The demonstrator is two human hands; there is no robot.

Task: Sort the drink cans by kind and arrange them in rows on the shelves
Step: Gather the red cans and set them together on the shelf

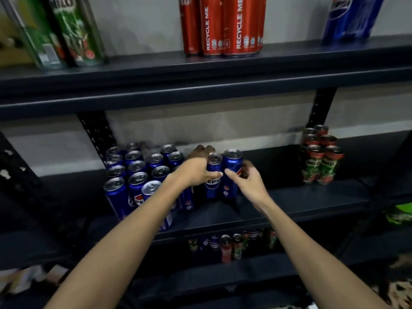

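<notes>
Standing mid-shelf on the dark metal shelf [289, 204], two blue Pepsi cans [223, 175] are flanked: left hand [196, 172] fingers wrapped around one, right hand [247, 179] fingers loosely spread.

We note the following colours. The shelf [200, 85] is dark grey-black metal. The grouped cans [133, 175] on its middle level are deep blue with silver tops (a red, white and blue round logo on each). The tall cans [223, 27] above are red with white lettering; the cans [321, 161] at right are green and red.
</notes>
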